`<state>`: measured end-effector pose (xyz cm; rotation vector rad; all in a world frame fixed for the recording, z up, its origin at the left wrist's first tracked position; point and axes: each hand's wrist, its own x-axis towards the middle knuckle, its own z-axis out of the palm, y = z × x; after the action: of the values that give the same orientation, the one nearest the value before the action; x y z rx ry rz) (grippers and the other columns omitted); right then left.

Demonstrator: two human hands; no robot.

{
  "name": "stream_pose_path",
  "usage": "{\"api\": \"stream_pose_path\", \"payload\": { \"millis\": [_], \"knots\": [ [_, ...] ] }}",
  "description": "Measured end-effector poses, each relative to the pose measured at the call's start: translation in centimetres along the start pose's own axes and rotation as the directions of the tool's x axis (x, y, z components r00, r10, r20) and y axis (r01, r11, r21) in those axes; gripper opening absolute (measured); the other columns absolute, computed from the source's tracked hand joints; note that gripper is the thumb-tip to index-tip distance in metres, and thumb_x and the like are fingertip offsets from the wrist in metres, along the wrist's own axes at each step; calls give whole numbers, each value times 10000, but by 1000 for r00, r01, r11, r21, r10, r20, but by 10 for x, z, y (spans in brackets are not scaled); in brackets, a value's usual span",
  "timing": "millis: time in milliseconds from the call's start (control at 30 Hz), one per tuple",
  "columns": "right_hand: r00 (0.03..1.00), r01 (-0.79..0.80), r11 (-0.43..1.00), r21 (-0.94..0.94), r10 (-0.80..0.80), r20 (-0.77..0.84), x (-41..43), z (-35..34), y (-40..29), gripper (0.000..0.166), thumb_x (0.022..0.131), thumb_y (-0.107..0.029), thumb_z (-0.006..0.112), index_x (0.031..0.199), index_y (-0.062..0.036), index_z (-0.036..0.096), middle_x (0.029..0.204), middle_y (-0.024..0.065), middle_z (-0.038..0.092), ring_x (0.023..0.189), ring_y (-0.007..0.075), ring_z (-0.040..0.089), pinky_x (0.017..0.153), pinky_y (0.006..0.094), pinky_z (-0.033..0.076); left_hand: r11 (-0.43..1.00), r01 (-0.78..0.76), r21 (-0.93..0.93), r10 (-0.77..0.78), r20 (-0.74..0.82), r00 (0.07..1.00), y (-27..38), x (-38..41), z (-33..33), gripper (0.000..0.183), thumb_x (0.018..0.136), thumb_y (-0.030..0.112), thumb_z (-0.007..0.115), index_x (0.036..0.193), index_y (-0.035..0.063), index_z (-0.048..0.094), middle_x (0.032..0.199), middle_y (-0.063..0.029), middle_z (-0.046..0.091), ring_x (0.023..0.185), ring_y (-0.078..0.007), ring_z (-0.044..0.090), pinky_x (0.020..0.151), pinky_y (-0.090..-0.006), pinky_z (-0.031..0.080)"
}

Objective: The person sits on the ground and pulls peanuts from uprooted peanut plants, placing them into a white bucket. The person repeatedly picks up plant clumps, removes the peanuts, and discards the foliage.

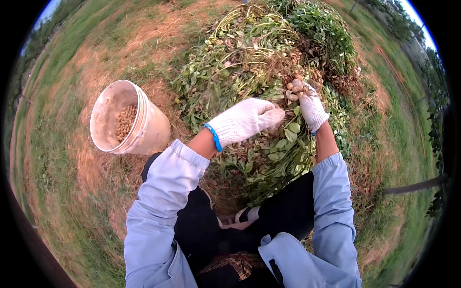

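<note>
My right hand (310, 106), in a white knit glove, is closed around a cluster of peanut pods (296, 88) with roots. The pods show at its fingertips, above leafy peanut stems. Beside it on the left, my left hand (248, 120) wears a matching glove with a blue cuff edge. Its fingers are curled and slightly blurred, close to the stems under the pods; whether they grip anything is hidden. A large heap of pulled peanut plants (230, 75) lies in front of me, with leaves, stems and some pods exposed.
To the left, a dirty white plastic bucket (153, 124) leans with its mouth towards me, and loose peanut pods (126, 122) lie inside. More pods (345, 81) hang from plants at the heap's right side. Dry grass (90, 172) surrounds everything. My bent legs (288, 205) frame the heap's near edge.
</note>
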<state>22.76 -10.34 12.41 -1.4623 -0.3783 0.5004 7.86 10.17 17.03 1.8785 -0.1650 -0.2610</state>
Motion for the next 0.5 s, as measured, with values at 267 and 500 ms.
{"api": "stream_pose_path", "payload": {
  "millis": [267,500],
  "knots": [
    [1000,30,1000,1,-30,-8,-8,33,2,482,1005,79,392,1480,0,430,1146,92,653,957,187,691,859,288,571,954,-53,-295,-31,-274,961,-10,6,-11,382,1012,419,561,961,43,607,858,-63,678,700,-159,666,553,-281,495],
    [998,31,974,-223,-42,-44,-6,51,15,426,989,7,476,1411,-16,531,1055,65,697,918,141,641,827,280,526,758,156,634,111,-360,926,-4,18,12,435,945,446,653,1108,52,574,894,-212,712,895,-406,702,764,-484,551]
  ]
}}
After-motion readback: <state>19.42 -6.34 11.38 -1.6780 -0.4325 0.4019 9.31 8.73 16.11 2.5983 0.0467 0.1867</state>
